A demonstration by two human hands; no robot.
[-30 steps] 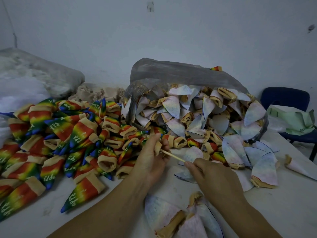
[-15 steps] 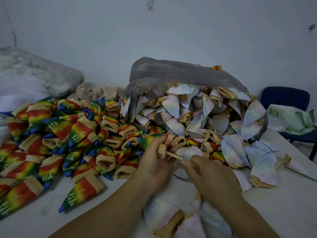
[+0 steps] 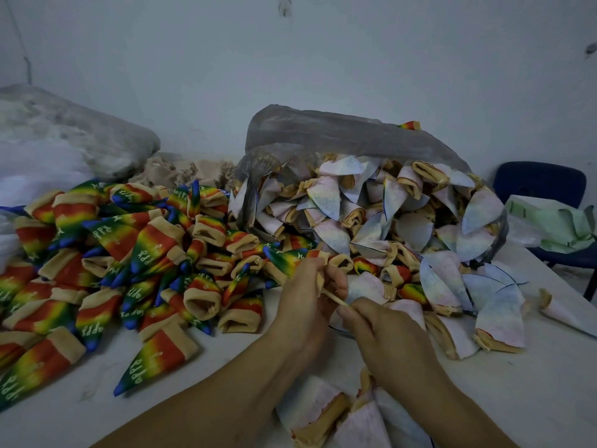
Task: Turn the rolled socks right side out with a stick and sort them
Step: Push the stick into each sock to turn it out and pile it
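Near the front edge of the table (image 3: 484,399), we are closing our left hand (image 3: 307,308) around a rainbow sock (image 3: 286,258). Its blue tip is pointing toward the left edge and its tan cuff is sitting against our fingers. Our right hand (image 3: 391,341) is pinching a thin wooden stick (image 3: 336,299) between thumb and fingertips, and the stick is running up from that pinch to the cuff.

Just left of the hands, the pile of rainbow socks (image 3: 129,253) is covering the table out to its left edge. White lettering on several is reading "HAPPY", though on many we are catching only part of the word. Just right, the pale inside-out socks (image 3: 387,218) are spilling from a grey plastic bag (image 3: 323,134) lying open toward us, and more are lying at the front edge between our forearms.

Behind the rainbow pile a beige heap (image 3: 190,169) is sitting at the back edge, with a big grey sack (image 3: 90,137) at the back left corner. Beyond the right edge a blue chair (image 3: 539,182) is holding a green and white bundle (image 3: 559,221).
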